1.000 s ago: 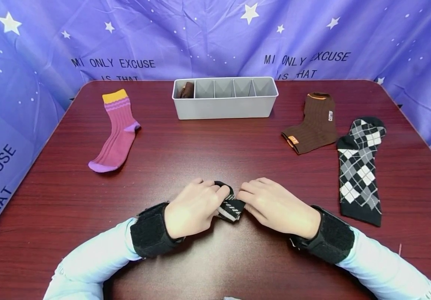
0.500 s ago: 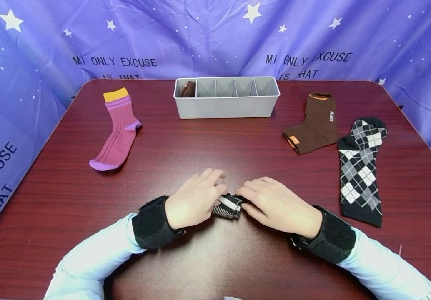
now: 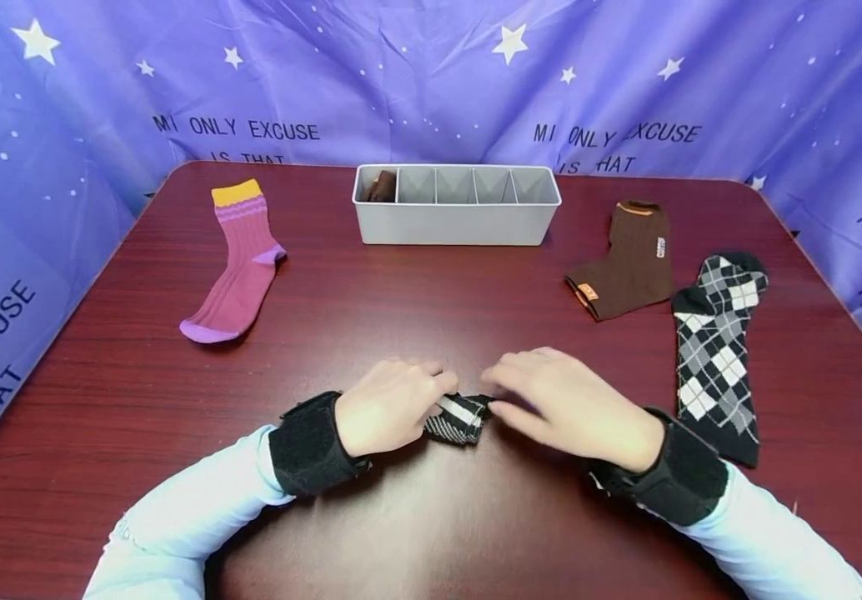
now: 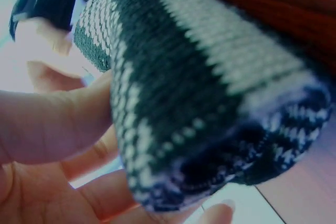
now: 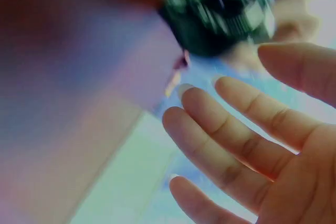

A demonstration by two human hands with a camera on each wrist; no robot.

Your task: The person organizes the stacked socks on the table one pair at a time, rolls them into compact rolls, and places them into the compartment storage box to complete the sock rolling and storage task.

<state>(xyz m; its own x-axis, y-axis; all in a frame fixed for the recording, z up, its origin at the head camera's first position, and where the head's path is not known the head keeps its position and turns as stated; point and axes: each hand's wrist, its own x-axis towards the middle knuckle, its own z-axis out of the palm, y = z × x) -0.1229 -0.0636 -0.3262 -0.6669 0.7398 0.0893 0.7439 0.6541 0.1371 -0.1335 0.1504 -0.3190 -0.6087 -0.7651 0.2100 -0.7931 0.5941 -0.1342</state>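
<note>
A rolled-up black and white patterned sock (image 3: pixel 458 418) lies near the front middle of the table in the head view. My left hand (image 3: pixel 389 406) grips its left end, and in the left wrist view the thumb lies against the knit of the rolled sock (image 4: pixel 178 61). My right hand (image 3: pixel 562 406) is just beside the roll's right end. In the right wrist view its fingers (image 5: pixel 226 145) are spread and fairly straight, apart from the blurred sock (image 5: pixel 220 14).
A grey divided box (image 3: pixel 453 223) stands at the back, a rolled brown sock (image 3: pixel 382 187) in its leftmost compartment. Flat on the table (image 3: pixel 401 308) lie a pink sock (image 3: pixel 239 267) at left, a brown sock (image 3: pixel 629 267) and an argyle sock (image 3: pixel 718 358) at right.
The black and white sock has turned into a tighter roll. My left fingers lifted, then closed over it again. My right hand has let go and shifted slightly right.
</note>
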